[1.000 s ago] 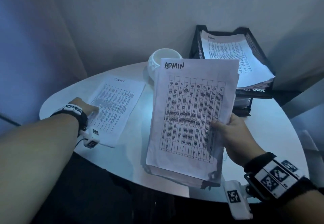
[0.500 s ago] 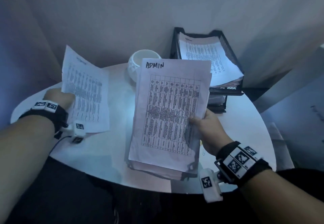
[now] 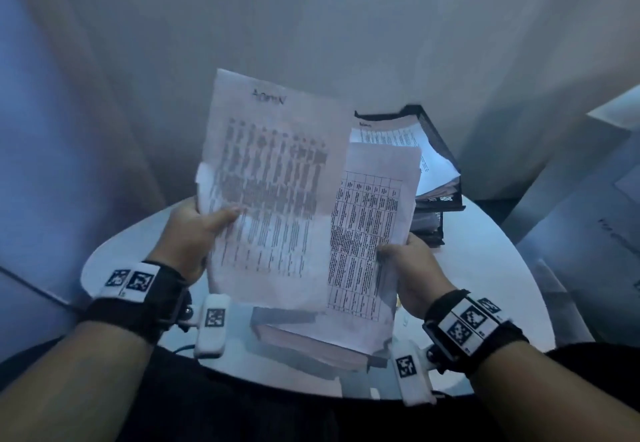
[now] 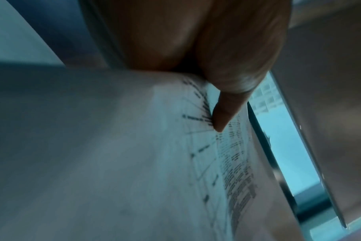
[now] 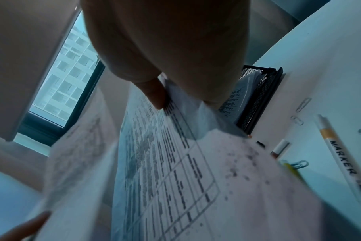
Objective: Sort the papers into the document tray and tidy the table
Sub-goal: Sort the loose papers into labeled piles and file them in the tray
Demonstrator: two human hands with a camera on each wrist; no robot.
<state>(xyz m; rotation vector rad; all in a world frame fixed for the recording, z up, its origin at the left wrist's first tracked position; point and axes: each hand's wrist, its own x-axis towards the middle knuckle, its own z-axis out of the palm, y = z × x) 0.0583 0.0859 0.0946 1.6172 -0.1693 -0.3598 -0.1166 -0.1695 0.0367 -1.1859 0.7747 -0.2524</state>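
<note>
My left hand [image 3: 204,223] pinches a single printed sheet [image 3: 273,178] headed ADMIN at its left edge, thumb on the front [image 4: 223,117]. The sheet is raised and overlaps the paper stack [image 3: 370,244] that my right hand [image 3: 398,254] grips at its right edge [image 5: 161,97]. The stack's lower end rests near the table's front edge. The black mesh document tray [image 3: 440,150] stands at the back right of the round white table [image 3: 485,268], with printed papers [image 3: 398,136] lying in its top tier; it also shows in the right wrist view [image 5: 260,99].
A white marker [image 5: 338,154], a short pen [image 5: 279,148], a yellow pen [image 5: 291,169] and several paper clips [image 5: 301,104] lie on the table to the right of the stack. A wall and curtain stand close behind the table. A window [image 5: 68,76] is at the left.
My left hand lifted the single sheet off the table's left side and carried it right, over the stack in my right hand. The white bowl is now hidden behind the papers.
</note>
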